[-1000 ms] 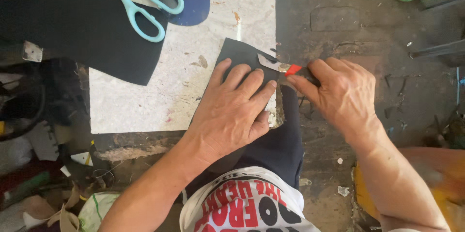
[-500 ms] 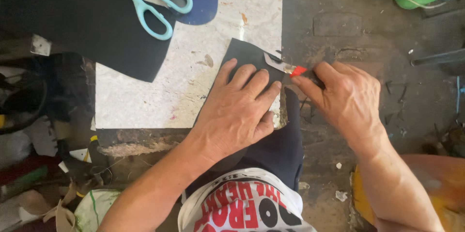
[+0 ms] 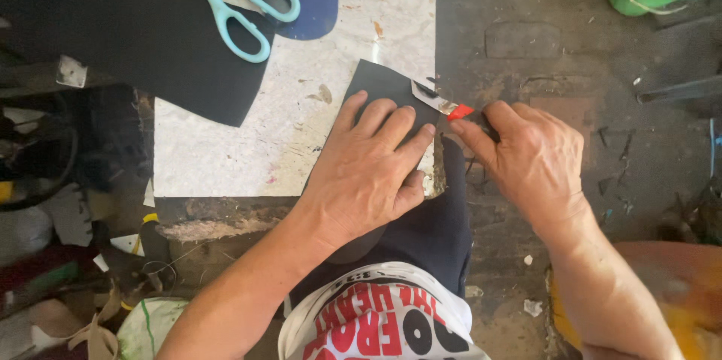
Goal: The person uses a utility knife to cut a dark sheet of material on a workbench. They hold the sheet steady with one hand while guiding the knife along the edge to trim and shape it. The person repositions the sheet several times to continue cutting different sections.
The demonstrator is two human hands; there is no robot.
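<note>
Little has shifted: left hand (image 3: pixel 372 168) stays flat on the dark piece (image 3: pixel 380 82), right hand (image 3: pixel 530 157) gripping the knife (image 3: pixel 444 104).

turquoise scissors (image 3: pixel 239 6), black sheet (image 3: pixel 135 36), red-tipped knife (image 3: pixel 450 108)

Dark grey sheet piece (image 3: pixel 380 83) lies flat at the right edge of the white board (image 3: pixel 248 157), one corner pointing away, mostly covered from above. Knife (image 3: pixel 444 106): short silver blade, red tip section, blade laid across the sheet's right corner, handle hidden.
</note>
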